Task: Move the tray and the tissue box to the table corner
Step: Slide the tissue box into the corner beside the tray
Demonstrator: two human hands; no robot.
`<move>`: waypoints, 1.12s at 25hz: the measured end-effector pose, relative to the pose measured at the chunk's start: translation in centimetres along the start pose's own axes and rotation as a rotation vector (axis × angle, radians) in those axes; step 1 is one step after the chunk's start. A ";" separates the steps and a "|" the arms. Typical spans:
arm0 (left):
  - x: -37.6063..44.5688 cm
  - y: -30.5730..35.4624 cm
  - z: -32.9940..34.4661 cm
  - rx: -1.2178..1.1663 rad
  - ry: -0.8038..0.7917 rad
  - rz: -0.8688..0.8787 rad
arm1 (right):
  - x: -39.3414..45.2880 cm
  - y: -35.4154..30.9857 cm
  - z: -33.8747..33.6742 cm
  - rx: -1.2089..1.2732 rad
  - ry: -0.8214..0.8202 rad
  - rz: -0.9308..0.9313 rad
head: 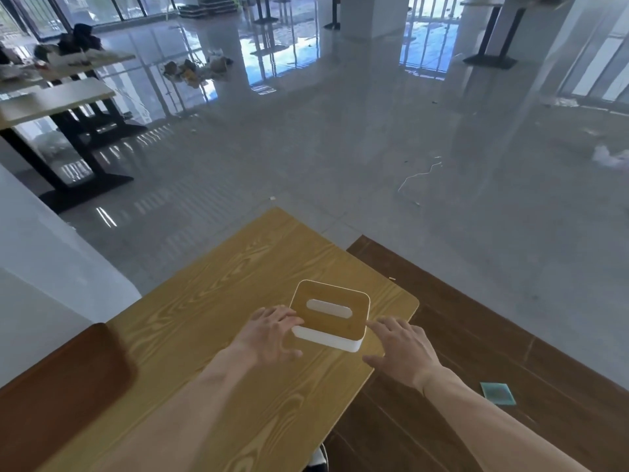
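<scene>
A white tissue box [329, 315] with a wooden lid and an oval slot sits on the light wooden table [238, 301], close to its right corner. My left hand [274, 335] lies at the box's near-left edge with fingers spread, fingertips touching the lid rim. My right hand [403, 345] hovers just right of the box, fingers apart, index tip near the box's near-right corner. Neither hand grips the box. A dark brown tray [61, 396] rests on the table at the left edge of the view.
The table's right edge drops to a dark wooden floor platform [476, 335] with a teal square [497, 393] on it. A white wall or pillar [44, 267] stands at left. Beyond lie glossy grey floor and other tables [58, 100].
</scene>
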State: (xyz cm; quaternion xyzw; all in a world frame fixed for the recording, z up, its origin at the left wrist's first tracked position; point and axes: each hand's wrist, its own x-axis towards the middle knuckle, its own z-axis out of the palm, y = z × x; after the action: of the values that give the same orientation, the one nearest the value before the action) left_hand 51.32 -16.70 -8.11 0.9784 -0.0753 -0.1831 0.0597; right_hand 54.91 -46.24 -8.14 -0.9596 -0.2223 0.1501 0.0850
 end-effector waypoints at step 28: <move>12.9 -3.6 1.6 0.175 -0.158 0.242 | 10.5 -1.6 3.6 -0.026 -0.208 0.105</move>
State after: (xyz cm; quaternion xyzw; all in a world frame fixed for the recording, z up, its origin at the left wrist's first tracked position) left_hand 63.11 -15.49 -14.64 0.9462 -0.2127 -0.2436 -0.0100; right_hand 62.12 -39.74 -13.78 -0.9501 -0.1815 0.2503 0.0410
